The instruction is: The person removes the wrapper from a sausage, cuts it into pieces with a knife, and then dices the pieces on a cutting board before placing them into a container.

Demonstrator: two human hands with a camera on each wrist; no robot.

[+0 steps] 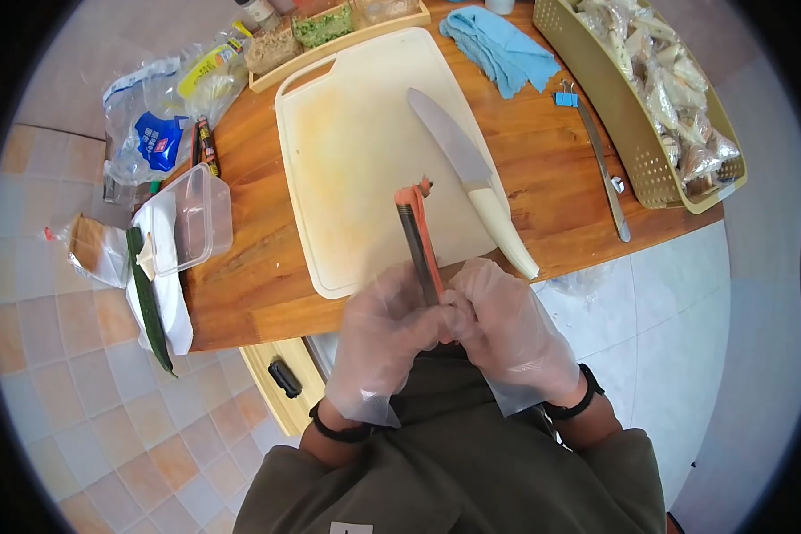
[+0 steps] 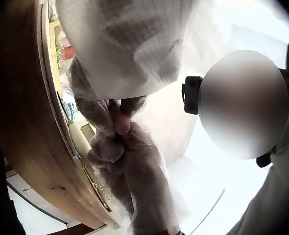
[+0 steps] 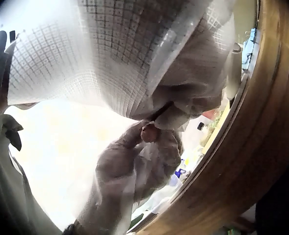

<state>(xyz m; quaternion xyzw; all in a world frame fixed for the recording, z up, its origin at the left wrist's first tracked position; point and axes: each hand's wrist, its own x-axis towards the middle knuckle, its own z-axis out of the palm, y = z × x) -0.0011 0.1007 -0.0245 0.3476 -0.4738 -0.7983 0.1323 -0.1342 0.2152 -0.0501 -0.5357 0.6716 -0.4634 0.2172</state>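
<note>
Both hands wear clear plastic gloves and meet in front of the body, just off the near edge of the cutting board (image 1: 365,169). Between them stands a thin sausage (image 1: 424,254) in a dark and red wrapper, its far end pointing over the board with a ragged, twisted tip. My left hand (image 1: 384,325) grips its lower part from one side. My right hand (image 1: 507,334) pinches it near the same end, thumbs close together. In the right wrist view the pink rounded end of the sausage (image 3: 149,133) shows between the gloved fingers.
A large knife (image 1: 454,138) lies across the board's right side. Further right are a thin metal blade (image 1: 605,173), a blue cloth (image 1: 498,49) and a basket (image 1: 587,67) of wrapped pieces. Leftward lie a cucumber (image 1: 149,307), a plastic box (image 1: 205,218) and wrapped sticks (image 1: 207,147).
</note>
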